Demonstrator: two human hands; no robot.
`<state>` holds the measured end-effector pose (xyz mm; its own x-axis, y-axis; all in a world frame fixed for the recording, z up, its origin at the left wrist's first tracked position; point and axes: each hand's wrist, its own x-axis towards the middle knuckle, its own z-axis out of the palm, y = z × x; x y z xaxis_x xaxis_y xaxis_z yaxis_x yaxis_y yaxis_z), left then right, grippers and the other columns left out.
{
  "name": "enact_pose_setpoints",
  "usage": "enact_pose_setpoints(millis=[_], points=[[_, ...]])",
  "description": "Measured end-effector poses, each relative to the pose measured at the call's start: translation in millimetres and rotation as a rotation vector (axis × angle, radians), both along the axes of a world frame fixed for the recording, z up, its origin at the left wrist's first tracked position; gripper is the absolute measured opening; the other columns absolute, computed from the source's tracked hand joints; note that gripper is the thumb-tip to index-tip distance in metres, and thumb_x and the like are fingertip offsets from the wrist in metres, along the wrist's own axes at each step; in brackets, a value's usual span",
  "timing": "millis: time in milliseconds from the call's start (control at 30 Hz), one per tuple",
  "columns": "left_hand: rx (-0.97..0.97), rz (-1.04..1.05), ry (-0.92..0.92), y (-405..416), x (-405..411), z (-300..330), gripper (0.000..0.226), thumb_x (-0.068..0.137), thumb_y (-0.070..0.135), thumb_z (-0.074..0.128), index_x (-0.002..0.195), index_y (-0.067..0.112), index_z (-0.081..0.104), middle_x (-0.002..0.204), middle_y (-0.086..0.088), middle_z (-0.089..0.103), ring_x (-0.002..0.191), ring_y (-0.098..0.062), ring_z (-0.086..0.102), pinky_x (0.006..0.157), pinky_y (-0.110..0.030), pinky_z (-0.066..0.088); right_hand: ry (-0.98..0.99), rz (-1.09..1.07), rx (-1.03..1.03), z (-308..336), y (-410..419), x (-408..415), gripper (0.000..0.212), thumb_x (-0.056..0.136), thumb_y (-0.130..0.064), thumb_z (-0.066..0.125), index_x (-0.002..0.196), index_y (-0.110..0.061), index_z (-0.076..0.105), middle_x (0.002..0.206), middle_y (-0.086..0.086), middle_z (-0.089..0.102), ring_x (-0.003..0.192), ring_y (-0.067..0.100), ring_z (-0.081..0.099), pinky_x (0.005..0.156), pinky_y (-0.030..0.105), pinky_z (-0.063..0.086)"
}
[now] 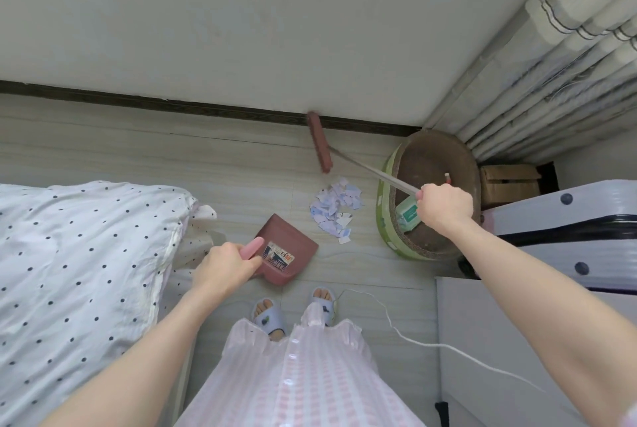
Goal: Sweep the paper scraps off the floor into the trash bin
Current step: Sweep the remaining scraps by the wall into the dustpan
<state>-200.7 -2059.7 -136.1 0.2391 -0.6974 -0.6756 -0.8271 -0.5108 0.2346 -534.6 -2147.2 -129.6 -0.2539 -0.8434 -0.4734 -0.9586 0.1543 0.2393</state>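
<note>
A heap of white and pale blue paper scraps (336, 208) lies on the pale floor. My right hand (444, 205) grips the metal handle of a broom whose reddish-brown head (320, 141) rests on the floor by the baseboard, beyond the scraps. My left hand (225, 266) holds the pink handle of a reddish-brown dustpan (284, 249), which sits on the floor just left of and nearer than the heap. A round green-walled cardboard bin (389, 219) stands right of the scraps, partly hidden by my right hand.
A bed with a polka-dot quilt (82, 254) fills the left. On the right are a white suitcase (565, 219), a cardboard box (510, 182) and white furniture (482, 340). A white cable (413, 340) runs across the floor near my slippered feet (269, 316). Curtains (568, 47) hang at the far right.
</note>
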Motion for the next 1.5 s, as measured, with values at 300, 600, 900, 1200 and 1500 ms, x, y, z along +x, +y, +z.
enact_pose_setpoints(millis=[300, 600, 900, 1200, 1500], points=[[-0.005, -0.068, -0.026, -4.7, -6.9, -9.8, 0.034, 0.082, 0.034, 0.055, 0.113, 0.028, 0.069, 0.101, -0.005, 0.070, 0.092, -0.028, 0.061, 0.071, -0.029, 0.044, 0.013, -0.174, 0.196, -39.7, -2.5, 16.6, 0.043, 0.092, -0.010, 0.047, 0.135, -0.007, 0.046, 0.131, 0.017, 0.048, 0.118, 0.032, 0.053, 0.089, 0.038, 0.049], [0.006, -0.103, -0.051, -9.4, -14.2, -12.5, 0.028, 0.085, 0.034, 0.056, 0.107, 0.022, 0.068, 0.101, -0.010, 0.068, 0.101, -0.030, 0.062, 0.075, -0.030, 0.043, -0.155, -0.170, 0.379, -59.9, 12.7, 1.0, 0.042, 0.092, -0.011, 0.043, 0.134, -0.012, 0.045, 0.131, 0.015, 0.050, 0.118, 0.033, 0.052, 0.098, 0.037, 0.046], [0.031, -0.099, -0.056, -10.1, -16.7, -10.8, 0.029, 0.084, 0.033, 0.055, 0.106, 0.019, 0.067, 0.104, -0.010, 0.068, 0.097, -0.030, 0.062, 0.075, -0.030, 0.044, -0.104, -0.041, 0.448, -35.1, 13.4, -5.7, 0.038, 0.095, -0.005, 0.041, 0.133, -0.005, 0.047, 0.118, 0.016, 0.056, 0.076, 0.024, 0.049, 0.073, 0.035, 0.052], [0.013, -0.105, -0.012, -16.6, -21.4, -8.9, 0.015, 0.084, 0.034, 0.054, 0.085, 0.019, 0.056, 0.091, -0.008, 0.062, 0.083, -0.029, 0.055, 0.073, -0.030, 0.044, -0.159, -0.007, 0.572, -16.0, 68.2, -3.7, 0.026, 0.088, 0.002, 0.046, 0.075, -0.019, 0.037, 0.081, 0.005, 0.043, 0.049, 0.015, 0.037, 0.026, 0.018, 0.026], [0.005, -0.149, -0.053, -26.7, -16.2, -11.8, 0.035, 0.083, 0.034, 0.055, 0.102, 0.007, 0.066, 0.111, -0.017, 0.066, 0.102, -0.035, 0.061, 0.081, -0.034, 0.046, -0.285, 0.026, 0.602, -1.8, 84.3, 0.5, 0.019, 0.091, -0.004, 0.042, 0.080, -0.019, 0.048, 0.084, 0.005, 0.051, 0.051, 0.015, 0.043, 0.028, 0.018, 0.032]])
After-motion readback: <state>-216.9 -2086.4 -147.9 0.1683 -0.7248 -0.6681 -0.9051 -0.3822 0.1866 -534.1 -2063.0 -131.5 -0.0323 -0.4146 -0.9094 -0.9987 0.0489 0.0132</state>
